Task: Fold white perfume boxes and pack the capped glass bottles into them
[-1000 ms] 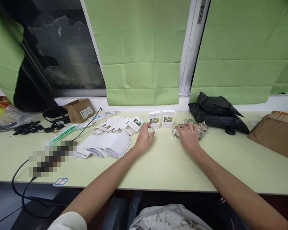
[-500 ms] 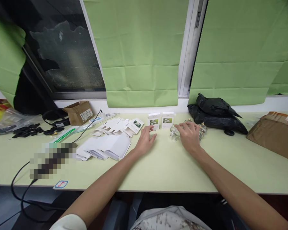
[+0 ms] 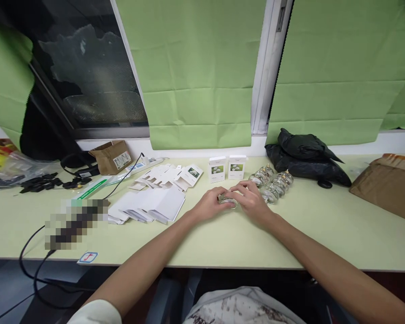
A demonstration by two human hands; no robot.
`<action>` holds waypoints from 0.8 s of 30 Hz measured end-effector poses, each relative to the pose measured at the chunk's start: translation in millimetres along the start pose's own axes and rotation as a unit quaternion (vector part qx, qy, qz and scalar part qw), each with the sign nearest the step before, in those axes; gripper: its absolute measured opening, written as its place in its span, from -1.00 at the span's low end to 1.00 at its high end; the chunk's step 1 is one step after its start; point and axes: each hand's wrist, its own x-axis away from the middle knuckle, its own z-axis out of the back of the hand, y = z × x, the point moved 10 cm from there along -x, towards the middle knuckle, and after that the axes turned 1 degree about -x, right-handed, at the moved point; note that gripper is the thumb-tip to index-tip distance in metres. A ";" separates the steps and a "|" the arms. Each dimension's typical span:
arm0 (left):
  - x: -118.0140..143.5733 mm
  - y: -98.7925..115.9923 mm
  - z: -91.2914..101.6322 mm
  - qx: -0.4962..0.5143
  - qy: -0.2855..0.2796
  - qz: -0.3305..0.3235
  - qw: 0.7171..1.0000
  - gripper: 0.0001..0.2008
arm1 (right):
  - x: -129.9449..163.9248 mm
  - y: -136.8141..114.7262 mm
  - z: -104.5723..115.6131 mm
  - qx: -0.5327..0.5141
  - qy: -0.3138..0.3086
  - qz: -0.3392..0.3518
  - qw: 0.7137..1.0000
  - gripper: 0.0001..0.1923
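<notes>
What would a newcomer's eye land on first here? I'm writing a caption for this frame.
First, the left hand and right hand meeting mid-table around one small glass jar. Just behind to the right lies a cluster of similar jars, and two white boxes stand upright near the green curtain.

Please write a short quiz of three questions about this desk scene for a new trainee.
1. True or false: both hands hold one small glass jar.
2. How many white boxes stand upright behind the hands?
A) two B) five
3. What lies right of the loose glass jars?

Key:
1. True: left hand and right hand meet on it.
2. A.
3. A black bag.
</notes>
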 end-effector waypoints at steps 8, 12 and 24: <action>1.0 -3.7 -5.6 0.034 -0.023 0.015 0.999 -0.54 | -0.6 1.5 5.2 -0.072 -0.013 -0.029 0.997 -0.57; 2.1 -0.6 -2.8 0.018 -0.019 0.018 1.000 -0.55 | 0.4 18.8 22.2 -0.087 0.049 -0.088 0.991 -0.57; 0.5 -5.2 6.5 0.006 -0.005 0.033 0.999 -0.57 | 33.6 72.6 -34.1 0.087 -0.159 -0.303 0.936 -0.59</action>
